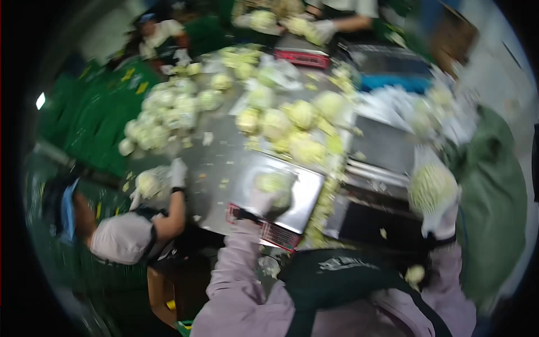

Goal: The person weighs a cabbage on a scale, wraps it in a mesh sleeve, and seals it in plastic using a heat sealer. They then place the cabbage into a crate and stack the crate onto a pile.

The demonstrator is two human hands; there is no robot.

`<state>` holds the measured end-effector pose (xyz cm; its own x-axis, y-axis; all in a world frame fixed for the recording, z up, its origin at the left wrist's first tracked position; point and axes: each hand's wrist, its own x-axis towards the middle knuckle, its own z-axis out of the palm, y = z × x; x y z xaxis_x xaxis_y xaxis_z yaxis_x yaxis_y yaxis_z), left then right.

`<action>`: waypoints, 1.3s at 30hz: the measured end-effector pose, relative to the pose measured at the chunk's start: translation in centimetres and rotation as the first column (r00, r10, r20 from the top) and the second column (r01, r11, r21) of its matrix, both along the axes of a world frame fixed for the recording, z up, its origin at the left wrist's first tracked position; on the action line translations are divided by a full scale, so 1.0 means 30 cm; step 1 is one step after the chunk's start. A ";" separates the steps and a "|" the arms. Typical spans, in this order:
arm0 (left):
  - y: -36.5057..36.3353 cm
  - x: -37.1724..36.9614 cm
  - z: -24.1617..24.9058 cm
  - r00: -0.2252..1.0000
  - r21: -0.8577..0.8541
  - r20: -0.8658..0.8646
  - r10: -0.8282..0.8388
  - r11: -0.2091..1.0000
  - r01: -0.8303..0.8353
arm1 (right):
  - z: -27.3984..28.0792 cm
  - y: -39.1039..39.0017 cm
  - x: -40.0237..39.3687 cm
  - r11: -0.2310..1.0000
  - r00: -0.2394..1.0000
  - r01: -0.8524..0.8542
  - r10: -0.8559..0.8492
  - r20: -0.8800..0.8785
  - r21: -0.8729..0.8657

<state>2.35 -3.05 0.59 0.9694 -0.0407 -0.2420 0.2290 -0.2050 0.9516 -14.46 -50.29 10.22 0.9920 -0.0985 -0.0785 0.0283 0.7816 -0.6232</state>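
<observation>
My left hand (261,202), in a pale glove, is closed against the near side of a pale green cabbage (275,185), which rests on the steel plate of a scale (306,194). The red panel of that scale faces me. Off to the right, my right hand (447,223), also gloved, grips a cabbage in a clear plastic bag (431,188), held up beside a dark flat surface (370,222). Motion blur and the cabbages hide part of the fingers on both hands.
Loose cabbages (303,115) lie beyond the scale, with leaf scraps (320,216) along its right side. Bagged cabbages (168,112) are heaped at the far left. A co-worker (126,236) handles a cabbage at left; others work across the table. A green sack (497,196) stands right.
</observation>
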 end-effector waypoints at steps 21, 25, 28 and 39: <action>-1.497 0.493 0.097 0.766 -0.364 0.051 -0.640 0.703 0.611 | -0.083 -0.379 0.393 0.557 0.602 -0.626 -0.099 -0.792 -0.546; -1.515 0.524 0.012 0.703 0.169 0.186 -0.686 0.728 0.665 | -0.179 -0.464 0.441 0.604 0.916 -0.306 -0.023 -0.400 -0.736; -1.554 0.502 0.033 0.727 -0.378 0.042 -0.685 0.663 0.646 | -0.226 -0.503 0.421 0.526 0.871 -0.348 -0.125 -0.475 -0.776; -1.546 0.522 0.006 0.654 -0.327 0.138 -0.744 0.589 0.739 | -0.206 -0.486 0.415 0.769 0.578 -0.523 0.002 -0.816 -0.368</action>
